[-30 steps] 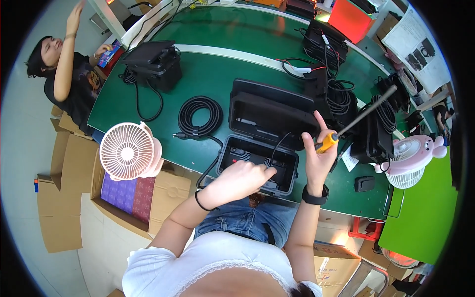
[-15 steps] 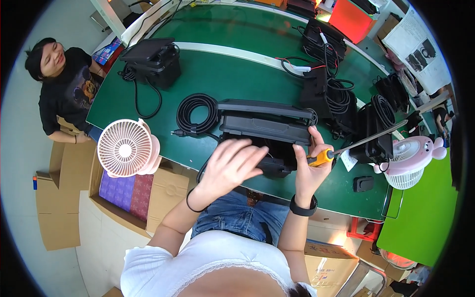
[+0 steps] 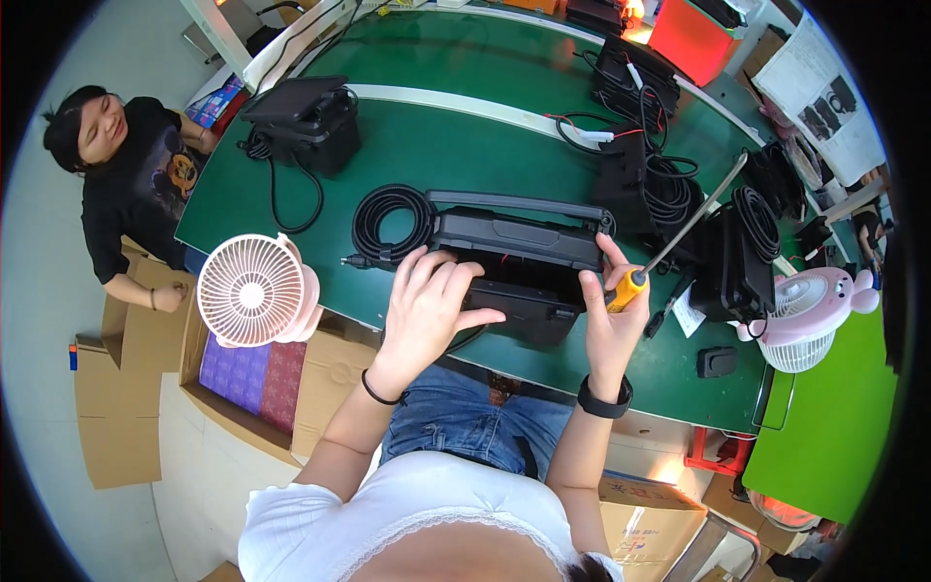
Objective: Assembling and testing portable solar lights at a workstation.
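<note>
In front of me on the green table stands a black plastic box (image 3: 529, 308), its lid (image 3: 519, 235) tilted up at the far side. The inside is dark, with a bit of red wire visible. My left hand (image 3: 427, 308) grips the box's left end, thumb along the near wall. In my right hand (image 3: 617, 320) is a screwdriver (image 3: 635, 279) with a yellow handle, its long shaft pointing away to the far right. Fingers of that hand also touch the box's right end. A coiled black cable (image 3: 367, 215) lies against the box's left side.
A pink fan (image 3: 254, 291) stands at the left table edge, another pink fan (image 3: 800, 308) at the right. More black boxes (image 3: 308, 126) with cables sit around the green table (image 3: 465, 145). A small black part (image 3: 717, 362) lies near right. A person (image 3: 145, 184) is at the left.
My left hand has come down from above the box onto its left end. The screwdriver's shaft has swung to point farther away from me, still in my right hand.
</note>
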A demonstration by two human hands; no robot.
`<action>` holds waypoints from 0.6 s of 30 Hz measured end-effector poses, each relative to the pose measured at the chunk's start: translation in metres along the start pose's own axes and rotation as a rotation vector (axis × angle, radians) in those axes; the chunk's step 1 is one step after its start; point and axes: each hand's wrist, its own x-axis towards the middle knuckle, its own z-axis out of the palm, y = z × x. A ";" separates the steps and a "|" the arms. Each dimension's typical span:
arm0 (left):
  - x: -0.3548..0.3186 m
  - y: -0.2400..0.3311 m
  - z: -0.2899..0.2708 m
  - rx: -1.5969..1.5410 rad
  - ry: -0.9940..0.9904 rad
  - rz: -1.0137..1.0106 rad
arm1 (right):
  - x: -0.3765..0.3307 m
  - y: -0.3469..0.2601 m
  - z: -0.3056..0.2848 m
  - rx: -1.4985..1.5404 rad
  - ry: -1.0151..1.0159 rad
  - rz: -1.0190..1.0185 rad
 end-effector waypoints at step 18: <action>-0.018 0.001 0.011 -0.192 0.293 -0.290 | -0.027 0.019 -0.016 -0.013 -0.178 -0.018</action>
